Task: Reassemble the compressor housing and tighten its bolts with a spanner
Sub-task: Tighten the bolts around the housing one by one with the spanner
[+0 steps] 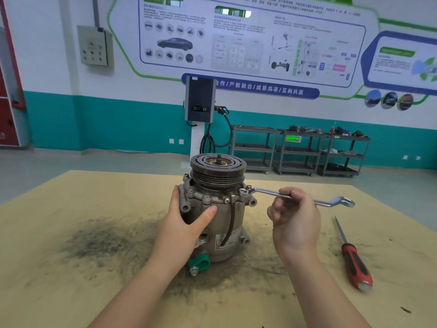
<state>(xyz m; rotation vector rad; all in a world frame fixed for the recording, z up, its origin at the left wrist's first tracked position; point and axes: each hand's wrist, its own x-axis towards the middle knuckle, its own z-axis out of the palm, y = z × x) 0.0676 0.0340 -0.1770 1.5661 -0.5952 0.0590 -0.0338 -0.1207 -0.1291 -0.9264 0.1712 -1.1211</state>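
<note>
- The compressor (218, 216) stands upright near the middle of the worktable (71, 292), pulley (218, 167) uppermost, housing halves mated and flange bolts in place around the joint below the pulley.
- The flange bolt in hand (245, 192) sits on the right-hand side of the housing, just under the pulley rim. The ring end of the spanner (296, 197) is seated over it; whether the ring is fully down on the bolt head cannot be confirmed, as that spot is small in this view.
- The spanner's long axis runs roughly level, outward to the person's right from the bolt, its free ring end well clear of the housing.
- The right hand (294, 216) grips the spanner shaft about midway along, fingers curled round it, to the right of the bolt. It is the nearer hand to the tool and bolt.
- The left hand (189, 214) holds the housing from the opposite side, fingers wrapped round the far flank and thumb laid across the front. It appears set to resist the turning force.
- Judgement: the coming swing pivots on the bolt, and a tightening stroke would bring the handle toward the person.
- A red-handled screwdriver (353, 256) lies on the table to the right, apart from both hands. A green clip (199, 263) sits at the compressor's base.
</note>
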